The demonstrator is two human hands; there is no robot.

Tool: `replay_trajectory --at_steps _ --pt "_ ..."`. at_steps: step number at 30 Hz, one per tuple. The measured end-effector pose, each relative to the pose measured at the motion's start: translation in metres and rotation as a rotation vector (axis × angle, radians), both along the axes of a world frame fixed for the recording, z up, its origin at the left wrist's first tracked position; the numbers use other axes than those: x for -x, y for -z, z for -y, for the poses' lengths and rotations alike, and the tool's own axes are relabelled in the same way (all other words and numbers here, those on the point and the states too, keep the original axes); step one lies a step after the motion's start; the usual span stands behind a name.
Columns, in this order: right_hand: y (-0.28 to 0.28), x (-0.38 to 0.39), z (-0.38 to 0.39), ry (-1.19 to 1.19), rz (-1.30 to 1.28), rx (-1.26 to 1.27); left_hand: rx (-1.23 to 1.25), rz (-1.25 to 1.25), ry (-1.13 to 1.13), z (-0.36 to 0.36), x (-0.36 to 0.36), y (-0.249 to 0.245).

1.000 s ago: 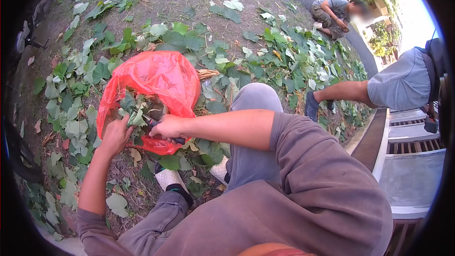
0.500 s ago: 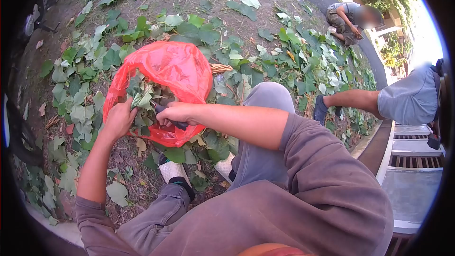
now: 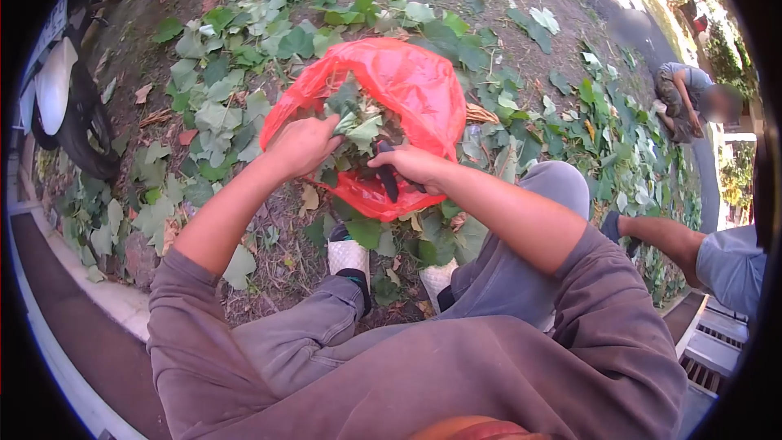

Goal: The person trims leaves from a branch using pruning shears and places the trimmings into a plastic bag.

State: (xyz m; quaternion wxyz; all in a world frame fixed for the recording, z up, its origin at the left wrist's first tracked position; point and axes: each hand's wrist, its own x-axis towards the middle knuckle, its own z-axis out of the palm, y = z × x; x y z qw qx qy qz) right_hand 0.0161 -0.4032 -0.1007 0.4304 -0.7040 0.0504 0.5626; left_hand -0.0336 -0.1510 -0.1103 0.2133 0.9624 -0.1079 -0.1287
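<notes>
A red plastic bag (image 3: 423, 81) lies with its mouth toward me, cut leaves inside. At the left of the opening, my left hand (image 3: 305, 147) is closed on a bunch of green leaves (image 3: 358, 126). My right hand (image 3: 414, 168) grips black-handled pruning shears (image 3: 388, 183) at the bag's mouth, close to the bunch. The blades are hard to make out among the leaves. Beneath both hands, the near rim of the bag sags toward my feet.
Loose vine leaves (image 3: 220, 118) cover much of the soil. A motorcycle wheel (image 3: 85, 126) stands at the left. One person (image 3: 684, 98) crouches at the upper right; another person's leg (image 3: 664, 238) reaches in at the right, above metal grating (image 3: 717, 350). A curb (image 3: 106, 297) runs along the lower left.
My view has turned, so the bag and hands appear further right and the motorcycle shows more. The right hand has drawn slightly away from the leaf bunch, and the shears' handles show more clearly.
</notes>
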Motion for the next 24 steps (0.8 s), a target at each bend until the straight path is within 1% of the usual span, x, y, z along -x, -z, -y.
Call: replay_trajectory --at_steps 3,5,8,9,11,14,18,22,24 --pt "0.011 -0.003 0.000 -0.049 0.034 -0.022 0.027 0.015 0.017 0.000 0.001 -0.002" --pt "0.025 0.001 0.002 -0.133 0.149 0.046 0.025 0.007 0.013 -0.001 0.001 -0.001" --pt "0.020 0.000 0.004 -0.190 0.205 -0.012 0.029 0.003 0.025 -0.005 0.000 0.005" --pt "0.022 0.002 0.005 -0.187 0.203 -0.010 0.034 0.001 0.038 -0.006 0.001 0.005" --pt "0.026 0.006 0.003 -0.069 0.145 -0.076 0.034 0.033 0.058 -0.009 0.002 0.005" --pt "0.028 0.003 0.005 -0.094 0.179 -0.078 0.006 0.091 0.129 -0.014 0.005 0.002" --pt "0.033 0.009 0.009 -0.130 0.198 -0.038 -0.071 0.145 0.285 -0.014 0.010 0.007" --pt "0.028 0.013 0.005 -0.193 0.224 0.055 -0.068 0.141 0.298 -0.015 0.016 0.012" --pt "0.029 0.013 0.005 -0.278 0.286 0.107 -0.042 0.143 0.234 -0.013 0.020 0.013"
